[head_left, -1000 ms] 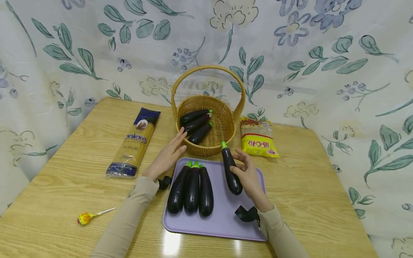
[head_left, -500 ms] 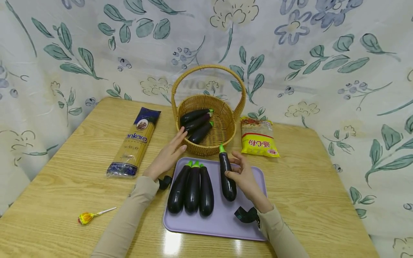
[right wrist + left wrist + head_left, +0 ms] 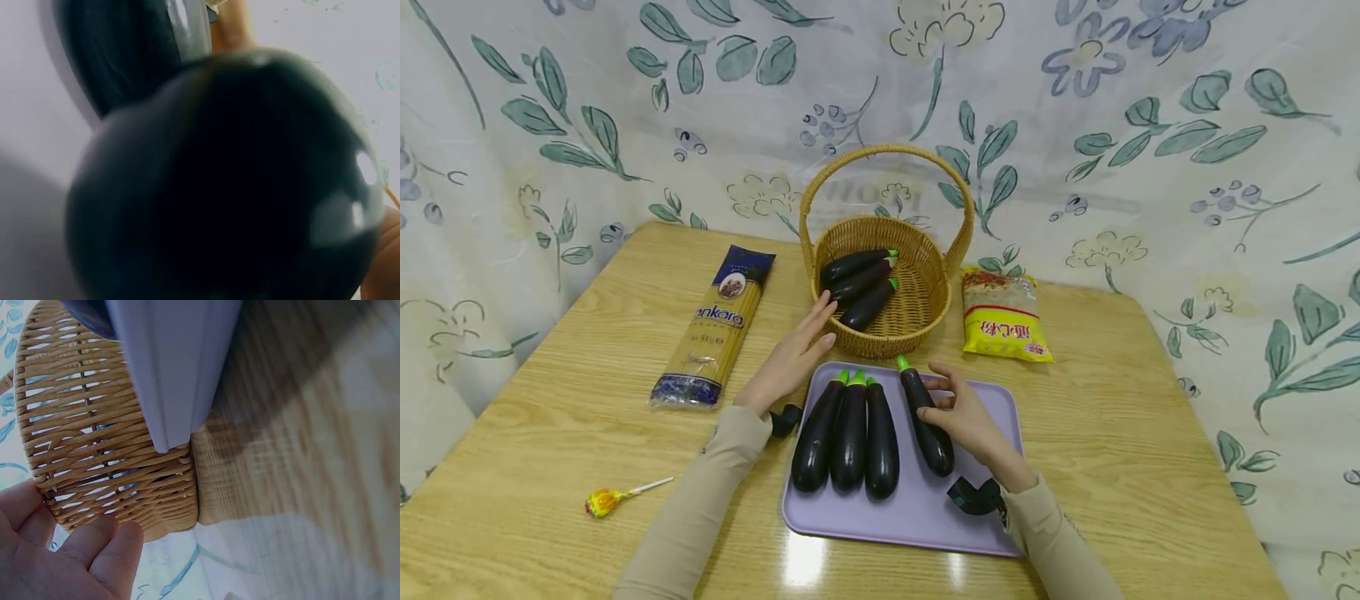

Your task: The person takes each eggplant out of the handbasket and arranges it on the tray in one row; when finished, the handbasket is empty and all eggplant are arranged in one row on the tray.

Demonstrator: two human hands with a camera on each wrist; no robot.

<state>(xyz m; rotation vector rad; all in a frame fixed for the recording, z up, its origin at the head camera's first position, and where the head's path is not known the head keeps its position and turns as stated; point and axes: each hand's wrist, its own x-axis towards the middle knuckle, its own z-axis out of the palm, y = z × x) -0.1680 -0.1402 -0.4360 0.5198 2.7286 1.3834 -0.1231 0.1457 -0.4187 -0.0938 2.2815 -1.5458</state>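
Observation:
In the head view my right hand (image 3: 967, 421) holds an eggplant (image 3: 927, 425) by its side, thumb on top, over the right half of the lilac tray (image 3: 842, 523). Its green stem points toward the basket. The eggplant's round end (image 3: 225, 181) fills most of the right wrist view. Three eggplants (image 3: 848, 437) lie side by side on the tray's left half. With fairly straight fingers, my left hand (image 3: 790, 360) touches the front left of the wicker basket (image 3: 887, 343); the left wrist view has those fingers (image 3: 115, 553) against the weave (image 3: 106, 437). Three more eggplants (image 3: 865, 304) lie inside the basket.
Left of the basket lies a pack of spaghetti (image 3: 711, 333). A yellow bag of pasta (image 3: 1003, 321) sits to its right. A lollipop (image 3: 606, 502) is at the table's front left. The basket's tall handle (image 3: 887, 150) arches up before a floral cloth (image 3: 1060, 133).
The eggplant in my right hand has moved left and toward me over the tray, nearer the row of three. My left hand stays at the basket.

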